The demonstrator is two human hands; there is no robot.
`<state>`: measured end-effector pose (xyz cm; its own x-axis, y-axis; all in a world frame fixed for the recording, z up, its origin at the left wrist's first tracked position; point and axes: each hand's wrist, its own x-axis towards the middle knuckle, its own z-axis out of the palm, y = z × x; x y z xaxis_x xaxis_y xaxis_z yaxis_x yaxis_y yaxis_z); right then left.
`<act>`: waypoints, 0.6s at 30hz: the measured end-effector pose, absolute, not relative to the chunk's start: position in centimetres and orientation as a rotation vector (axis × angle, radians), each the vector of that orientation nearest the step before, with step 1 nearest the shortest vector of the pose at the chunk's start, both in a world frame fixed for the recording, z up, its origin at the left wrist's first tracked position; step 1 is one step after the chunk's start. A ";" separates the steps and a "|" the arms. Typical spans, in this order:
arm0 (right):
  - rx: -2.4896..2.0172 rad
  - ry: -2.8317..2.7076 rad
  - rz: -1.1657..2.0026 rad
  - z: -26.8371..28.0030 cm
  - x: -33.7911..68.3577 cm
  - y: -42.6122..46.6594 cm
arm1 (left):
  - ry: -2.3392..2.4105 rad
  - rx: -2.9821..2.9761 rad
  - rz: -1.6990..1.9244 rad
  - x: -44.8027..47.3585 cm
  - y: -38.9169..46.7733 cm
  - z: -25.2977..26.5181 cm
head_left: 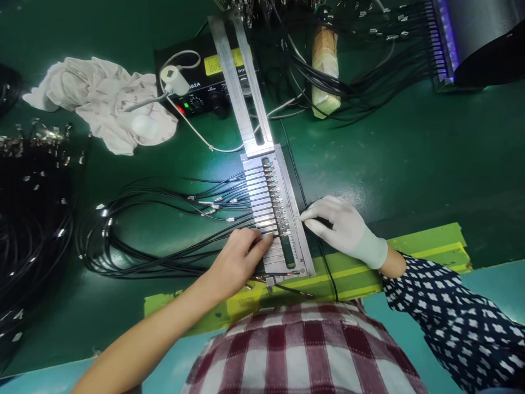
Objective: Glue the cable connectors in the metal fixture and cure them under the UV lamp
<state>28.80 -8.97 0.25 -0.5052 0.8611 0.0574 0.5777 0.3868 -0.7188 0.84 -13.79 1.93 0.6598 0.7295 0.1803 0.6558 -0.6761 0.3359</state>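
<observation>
A metal fixture [301, 241] lies on the green bench with a row of black cables [258, 189] set side by side across it, their stripped coloured wire ends [279, 210] over a slot. My bare left hand [240, 257] is at the fixture's lower left, thumb and forefinger pinched on one black cable near its wire end. My right hand [344, 227], in a white glove, touches the fixture's right edge with thumb and fingertips brought together. Whether anything is between those fingertips is hidden. Below the left hand, a few loose cable ends [301, 294] stick out past the fixture.
A black control box [209, 104] with a white plug on its cord stands behind a slotted metal arm [241, 82]. A crumpled white cloth [118, 104] lies left. Cable bundles [33, 219] fill the left side. A wrapped block [326, 71] and a violet-lit device [447, 38] are back right.
</observation>
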 end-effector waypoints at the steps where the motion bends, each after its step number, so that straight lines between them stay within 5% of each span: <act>1: -1.238 -2.227 0.904 0.2 28.8 -9.0 | 1.119 2.647 0.445 0.9 -13.8 1.9; 18: -1.225 -2.216 0.916 0.5 28.7 -8.8 | 1.092 2.644 0.402 -0.1 -14.8 0.6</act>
<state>28.72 -8.77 0.49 -0.5074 0.8594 0.0633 0.5640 0.3867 -0.7296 -0.14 -14.82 0.64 0.6804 0.7160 0.1563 0.6464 -0.6869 0.3322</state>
